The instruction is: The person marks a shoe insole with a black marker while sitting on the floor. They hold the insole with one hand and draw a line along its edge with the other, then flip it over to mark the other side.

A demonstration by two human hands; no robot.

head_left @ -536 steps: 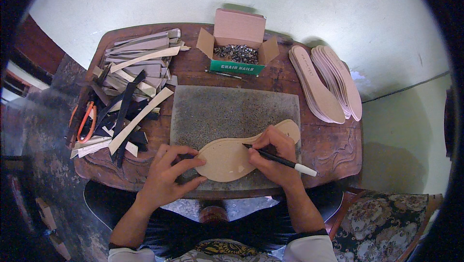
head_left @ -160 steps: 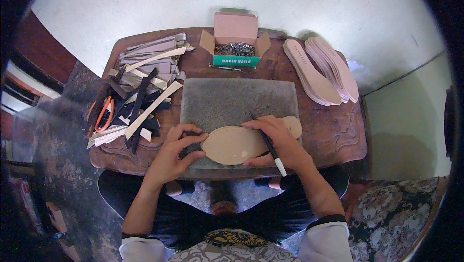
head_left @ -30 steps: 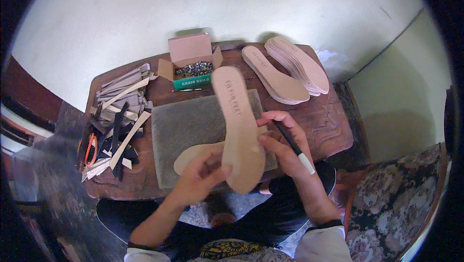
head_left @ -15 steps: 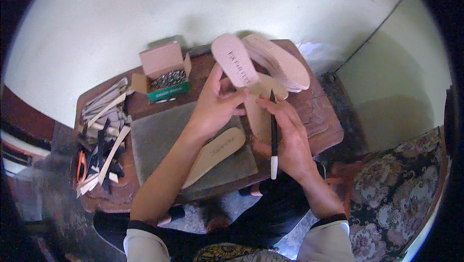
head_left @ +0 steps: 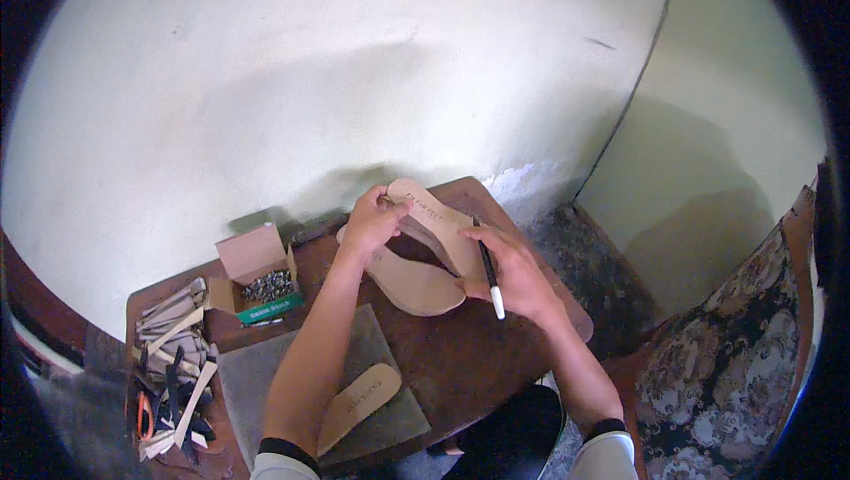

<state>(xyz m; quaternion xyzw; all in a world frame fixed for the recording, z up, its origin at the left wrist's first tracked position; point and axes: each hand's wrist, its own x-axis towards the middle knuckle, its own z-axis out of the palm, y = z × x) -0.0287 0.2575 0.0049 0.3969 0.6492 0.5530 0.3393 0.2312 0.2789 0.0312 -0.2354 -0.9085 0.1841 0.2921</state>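
Observation:
A stack of tan shoe insoles (head_left: pixel 445 222), printed at the heel, is raised between my hands at the table's far side. My left hand (head_left: pixel 374 220) is closed on its heel end, with the thumb on top. My right hand (head_left: pixel 512 278) grips the wider forefoot end and also holds a black marker (head_left: pixel 489 269) with a white end, which points down toward me. Below the stack, another tan insole (head_left: pixel 414 285) lies on the table, its heel partly behind my left hand. One more printed insole (head_left: pixel 365 398) rests on the grey mat, partly hidden by my left forearm.
The brown wooden table (head_left: pixel 496 374) stands against a pale wall. An open green carton (head_left: pixel 268 307) of small metal pieces sits at the left. Beside it are a pile of leather-like strips (head_left: pixel 181 325) and orange-handled scissors (head_left: pixel 144 415). The grey mat (head_left: pixel 390 347) covers the middle.
The view has tilted up. Both hands have moved to the stack of insoles on the far side and now hold it. The marker stays in my right hand.

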